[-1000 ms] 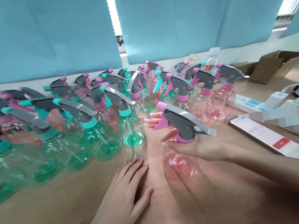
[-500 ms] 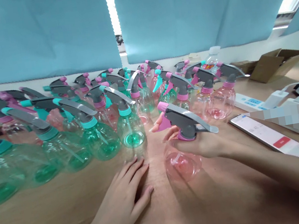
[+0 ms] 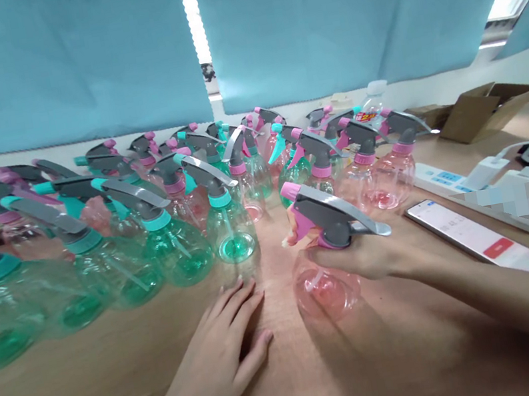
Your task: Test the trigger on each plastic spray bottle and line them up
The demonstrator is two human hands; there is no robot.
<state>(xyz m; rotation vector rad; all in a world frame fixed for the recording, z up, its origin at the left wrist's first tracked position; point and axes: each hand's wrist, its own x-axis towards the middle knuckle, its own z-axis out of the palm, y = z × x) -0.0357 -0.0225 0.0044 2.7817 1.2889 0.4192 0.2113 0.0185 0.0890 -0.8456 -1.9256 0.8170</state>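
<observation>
A clear pink spray bottle point(image 3: 328, 292) with a grey and pink spray head stands upright on the wooden table point(image 3: 296, 388), right of centre. My right hand point(image 3: 355, 257) is wrapped round its neck from the right, with a finger at the pink trigger. Flat on the table to the left lies my left hand point(image 3: 230, 339), fingers spread, touching no bottle. Just beyond its fingertips is a green spray bottle point(image 3: 232, 234) with a turquoise collar. The far side of the held bottle's neck is partly hidden by the spray head.
Several green and pink spray bottles point(image 3: 179, 249) stand in rows across the left and back. To the right are a phone point(image 3: 474, 237), a white power strip point(image 3: 513, 200) with plugs and cables, and an open cardboard box point(image 3: 474, 115). A blue cloth point(image 3: 316, 20) hangs behind.
A finger of my right hand has drawn in from its stretched position toward the pink trigger. The held bottle has shifted very slightly right in view. My left hand has stayed in place.
</observation>
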